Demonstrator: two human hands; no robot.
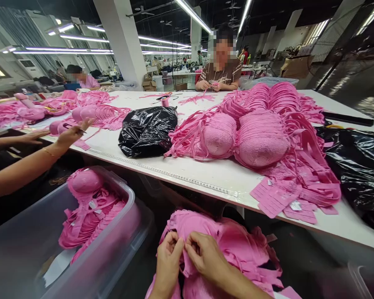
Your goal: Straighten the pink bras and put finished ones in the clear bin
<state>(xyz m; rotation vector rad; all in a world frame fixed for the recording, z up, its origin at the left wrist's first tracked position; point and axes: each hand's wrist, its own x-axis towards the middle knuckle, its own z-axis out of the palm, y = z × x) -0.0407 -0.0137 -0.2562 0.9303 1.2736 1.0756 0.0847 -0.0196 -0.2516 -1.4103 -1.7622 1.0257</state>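
Observation:
Several pink bras [243,241] lie in a loose heap below the table's front edge, close to my body. My left hand [169,259] pinches the fabric of one bra between thumb and fingers. Right beside it, my right hand [207,255] is closed on the same bra, the two sets of fingertips nearly touching. Which part of the bra sits between the fingertips is hidden. On the table [218,176] just ahead stands a long row of nested pink bras [262,139], with straps and pink tags [276,197] hanging toward the front edge.
Black plastic bags [148,131] flank the row of bras. A measuring tape [162,168] runs along the table edge. At left, a clear bin [124,207] holds more bras, below a co-worker's hand [73,135]. Another person [220,74] works across the table.

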